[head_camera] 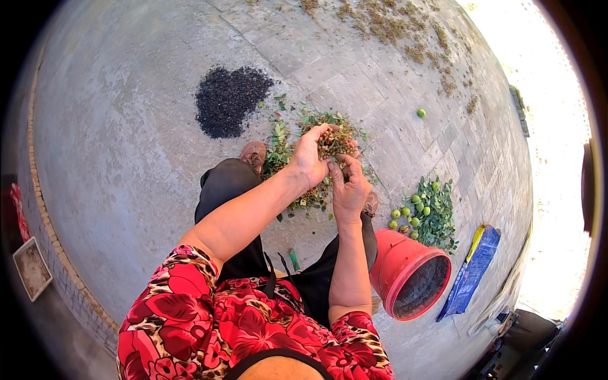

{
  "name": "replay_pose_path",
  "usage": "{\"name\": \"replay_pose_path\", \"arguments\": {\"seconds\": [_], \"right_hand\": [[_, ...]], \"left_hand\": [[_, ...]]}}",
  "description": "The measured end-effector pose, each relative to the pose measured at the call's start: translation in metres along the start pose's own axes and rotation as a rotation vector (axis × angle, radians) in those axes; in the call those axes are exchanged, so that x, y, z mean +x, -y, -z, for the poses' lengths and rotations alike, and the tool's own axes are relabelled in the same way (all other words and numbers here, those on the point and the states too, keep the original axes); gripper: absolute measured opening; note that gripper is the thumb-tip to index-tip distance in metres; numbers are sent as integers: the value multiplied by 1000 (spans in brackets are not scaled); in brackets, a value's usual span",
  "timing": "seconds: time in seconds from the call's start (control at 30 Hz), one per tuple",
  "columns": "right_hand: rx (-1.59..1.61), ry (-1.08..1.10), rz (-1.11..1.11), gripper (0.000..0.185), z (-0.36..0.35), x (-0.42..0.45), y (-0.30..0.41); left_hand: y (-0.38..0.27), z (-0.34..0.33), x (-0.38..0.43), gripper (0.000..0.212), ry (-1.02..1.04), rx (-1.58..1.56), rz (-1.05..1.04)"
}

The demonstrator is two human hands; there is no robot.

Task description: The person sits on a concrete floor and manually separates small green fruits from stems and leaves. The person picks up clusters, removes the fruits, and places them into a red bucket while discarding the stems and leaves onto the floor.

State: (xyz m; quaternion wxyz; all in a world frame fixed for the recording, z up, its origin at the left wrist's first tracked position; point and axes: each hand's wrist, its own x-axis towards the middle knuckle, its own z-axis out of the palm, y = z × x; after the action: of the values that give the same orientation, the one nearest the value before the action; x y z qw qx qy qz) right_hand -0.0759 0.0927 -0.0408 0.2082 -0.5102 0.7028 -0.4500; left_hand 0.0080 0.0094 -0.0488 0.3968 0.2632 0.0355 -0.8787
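Note:
Cupped in my left hand (pixel 308 159) is a bunch of small reddish-green berries on stems (pixel 336 142), which look like Sichuan pepper. My right hand (pixel 350 187) is at the lower edge of that bunch, thumb and fingertips bent towards it. Whether its fingertips pinch a stem is hidden by the fingers. Below both hands, a heap of leafy berry sprigs (pixel 280 149) lies on the concrete floor between my shoes.
A heap of black seeds (pixel 228 102) lies ahead on the left. At right are green round fruits (pixel 414 222), cut leaves (pixel 439 216), a red bucket (pixel 394 251) and a blue plastic bag (pixel 472 275). Brownish plant clusters (pixel 389 23) are spread farther off.

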Motion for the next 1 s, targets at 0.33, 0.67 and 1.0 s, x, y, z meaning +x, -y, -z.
{"name": "replay_pose_path", "arguments": {"seconds": [0.33, 0.67, 1.0], "right_hand": [[1376, 111, -371, 11, 22, 6, 3], [791, 31, -368, 20, 19, 7, -1], [51, -109, -126, 23, 9, 5, 14]], "left_hand": [[3, 0, 0, 32, -24, -36, 2], [9, 2, -3, 28, -38, 76, 38], [20, 9, -4, 27, 22, 104, 30]]}}
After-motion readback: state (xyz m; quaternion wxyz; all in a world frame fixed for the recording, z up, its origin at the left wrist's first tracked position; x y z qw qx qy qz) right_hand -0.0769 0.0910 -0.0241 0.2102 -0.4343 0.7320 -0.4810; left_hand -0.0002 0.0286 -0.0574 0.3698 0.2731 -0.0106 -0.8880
